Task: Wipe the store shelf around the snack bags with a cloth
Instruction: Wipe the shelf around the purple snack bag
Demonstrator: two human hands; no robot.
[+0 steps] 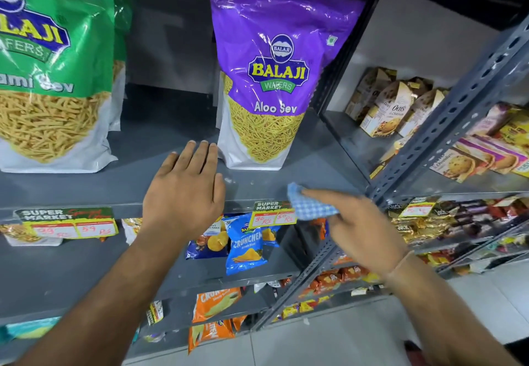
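Note:
A purple Aloo Sev snack bag stands upright on the grey shelf. A green sev bag stands at the left, with another green bag partly hidden behind it. My left hand hovers flat and open over the bare shelf between the two bags, fingertips just left of the purple bag's base. My right hand grips a blue-and-white checked cloth at the shelf's front edge, below and right of the purple bag.
A perforated grey upright bounds the shelf on the right. Beyond it stand oat cookie boxes and biscuit packs. Price tags hang on the shelf lip. Lower shelves hold blue chip bags and orange packets.

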